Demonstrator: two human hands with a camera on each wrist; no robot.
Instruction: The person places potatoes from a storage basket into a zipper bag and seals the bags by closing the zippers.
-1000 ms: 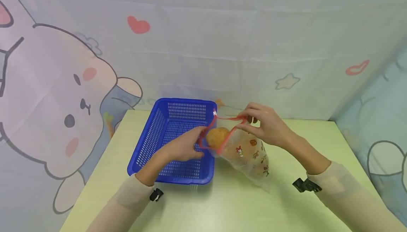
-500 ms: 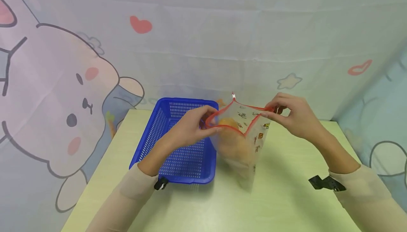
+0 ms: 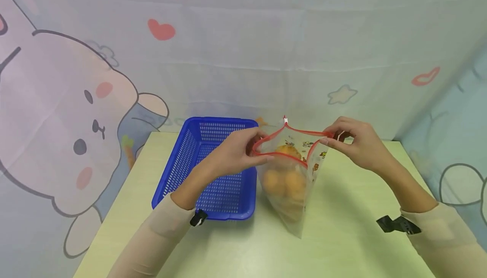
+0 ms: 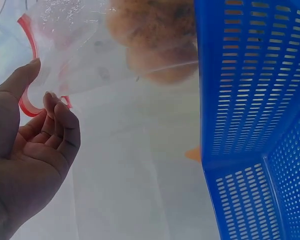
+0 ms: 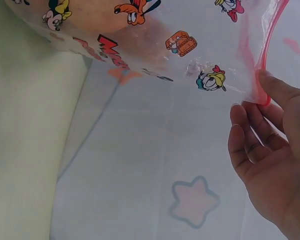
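The left hand [image 3: 232,155] and right hand [image 3: 355,142] each pinched one end of the red zip rim of a clear bag [image 3: 291,176], holding it upright just right of the blue basket [image 3: 205,166]. Oranges [image 3: 283,180] sat inside. Cartoon duck and mouse prints covered the bag; no writing was legible.

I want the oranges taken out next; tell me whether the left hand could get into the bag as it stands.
Probably yes. The bag stands upright with its red rim pulled open between both hands, oranges visible below. But the left hand pinches the rim, so it must let go first.
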